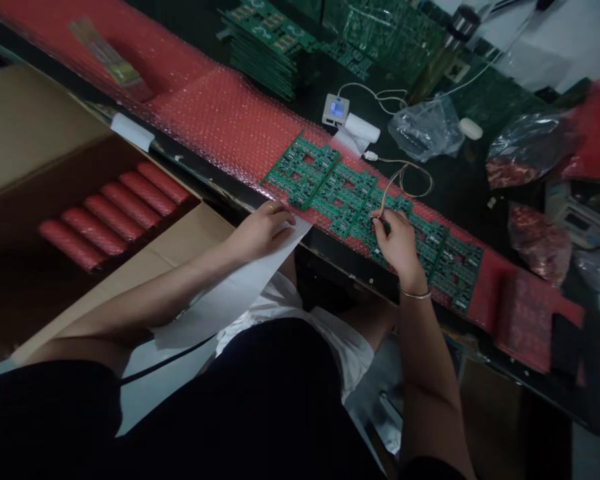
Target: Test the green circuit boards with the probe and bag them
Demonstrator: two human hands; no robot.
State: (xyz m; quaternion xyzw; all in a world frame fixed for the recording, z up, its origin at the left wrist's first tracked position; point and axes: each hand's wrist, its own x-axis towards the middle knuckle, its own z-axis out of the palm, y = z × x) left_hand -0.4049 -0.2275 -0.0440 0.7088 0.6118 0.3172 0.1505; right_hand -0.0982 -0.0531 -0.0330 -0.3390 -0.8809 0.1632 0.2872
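Down by the near edge of the table (473, 200), your open cardboard box (40, 127) holds red bubble-wrapped rolls (123, 210). Your right hand (394, 237), fingers pinched, holds a thin cable (394, 177) above circuit boards (343, 193) lying along that edge. Your left hand (270, 227), half-curled, meets white paper (235, 267); whether it grips is unclear. Both forearms reach forward.

Surrounding items: box and bench (463, 193)
An open cardboard box (40, 120) at left contains red rolls (123, 208) laid side by side. A clear plastic bag (425, 130) lies just beside a white oval object (471, 129); farther right, a bag of reddish contents (539, 243) sits near a pale device (577, 215).
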